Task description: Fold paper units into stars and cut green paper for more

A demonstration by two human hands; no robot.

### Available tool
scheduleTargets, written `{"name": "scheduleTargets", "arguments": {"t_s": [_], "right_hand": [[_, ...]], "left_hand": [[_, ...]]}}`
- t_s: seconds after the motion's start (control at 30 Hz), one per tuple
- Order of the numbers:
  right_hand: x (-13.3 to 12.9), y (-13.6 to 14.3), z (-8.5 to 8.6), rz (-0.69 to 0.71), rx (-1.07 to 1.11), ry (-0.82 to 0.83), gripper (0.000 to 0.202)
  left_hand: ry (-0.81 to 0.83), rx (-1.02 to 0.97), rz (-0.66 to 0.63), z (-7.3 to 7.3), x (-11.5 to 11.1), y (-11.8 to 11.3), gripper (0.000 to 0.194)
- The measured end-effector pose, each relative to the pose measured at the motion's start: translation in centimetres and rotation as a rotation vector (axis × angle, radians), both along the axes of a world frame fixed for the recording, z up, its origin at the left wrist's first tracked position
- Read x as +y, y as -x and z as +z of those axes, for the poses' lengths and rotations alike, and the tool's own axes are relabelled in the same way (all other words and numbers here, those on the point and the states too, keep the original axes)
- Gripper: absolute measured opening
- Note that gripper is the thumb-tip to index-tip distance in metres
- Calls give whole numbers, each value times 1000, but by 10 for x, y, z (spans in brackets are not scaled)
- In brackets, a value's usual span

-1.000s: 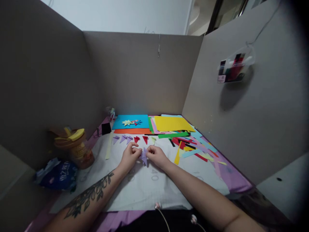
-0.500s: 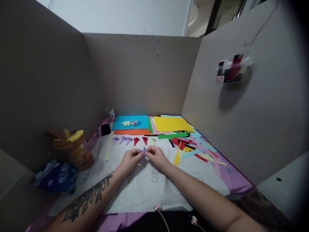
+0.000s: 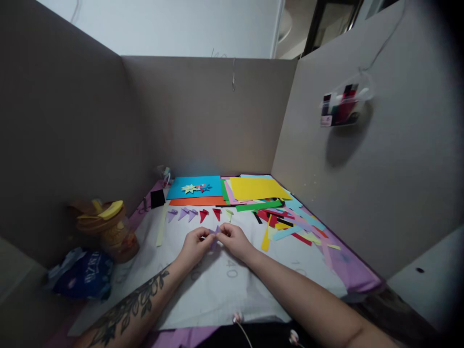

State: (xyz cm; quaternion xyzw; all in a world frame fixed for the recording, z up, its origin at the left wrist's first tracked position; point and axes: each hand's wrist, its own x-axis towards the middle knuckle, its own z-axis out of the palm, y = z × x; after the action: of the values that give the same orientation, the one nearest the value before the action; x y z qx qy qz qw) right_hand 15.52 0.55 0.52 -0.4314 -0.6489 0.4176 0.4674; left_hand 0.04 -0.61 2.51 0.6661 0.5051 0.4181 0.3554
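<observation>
Between my two hands is a small folded purple paper piece (image 3: 216,231), held above the white sheet (image 3: 213,295). My left hand (image 3: 195,242) pinches its left side, and my right hand (image 3: 235,238) pinches its right side, the fingertips nearly touching. Beyond the hands lies a row of folded pieces: several purple ones (image 3: 184,213), red ones (image 3: 203,215) and a pale green one (image 3: 229,215). Folded paper stars (image 3: 190,189) rest on the blue sheet (image 3: 176,187) at the back.
Loose paper strips (image 3: 286,224) are spread at the right, below a yellow sheet (image 3: 257,187). At the left stand a lidded jar (image 3: 118,238) and a blue packet (image 3: 85,274). Grey panels enclose the table; a plastic container (image 3: 344,106) hangs on the right one.
The view has shifted slightly. Both hands still pinch the purple piece, with their fingertips a little closer together and covering more of it.
</observation>
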Motion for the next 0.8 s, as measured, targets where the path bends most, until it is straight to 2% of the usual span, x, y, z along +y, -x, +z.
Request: {"name": "scheduleTargets", "arguments": {"t_s": [0.3,0.4,0.47,0.57,0.67,0.73,0.8], "right_hand": [[4,-3,-3,23,23,-3,16],[21,-20,0,-7,45,-14,16],[38,-38,3,-28,69,7,13],[65,-66,8,104,11,-2,10],[84,-84,11,243,-74,34,8],[90,-90,11,331,-152,76,7],[92,-92,10,406,-244,79,6]], "left_hand": [[-28,-12,-16,-5,2,3,22],[-57,-7,-24,-3,0,1,22],[-13,-25,-17,-2,3,-6,21],[205,-115,14,0,15,-27,19],[441,-273,49,1,33,-53,38],[487,-364,66,0,46,-67,40],[493,-466,69,-3,57,-76,33]]}}
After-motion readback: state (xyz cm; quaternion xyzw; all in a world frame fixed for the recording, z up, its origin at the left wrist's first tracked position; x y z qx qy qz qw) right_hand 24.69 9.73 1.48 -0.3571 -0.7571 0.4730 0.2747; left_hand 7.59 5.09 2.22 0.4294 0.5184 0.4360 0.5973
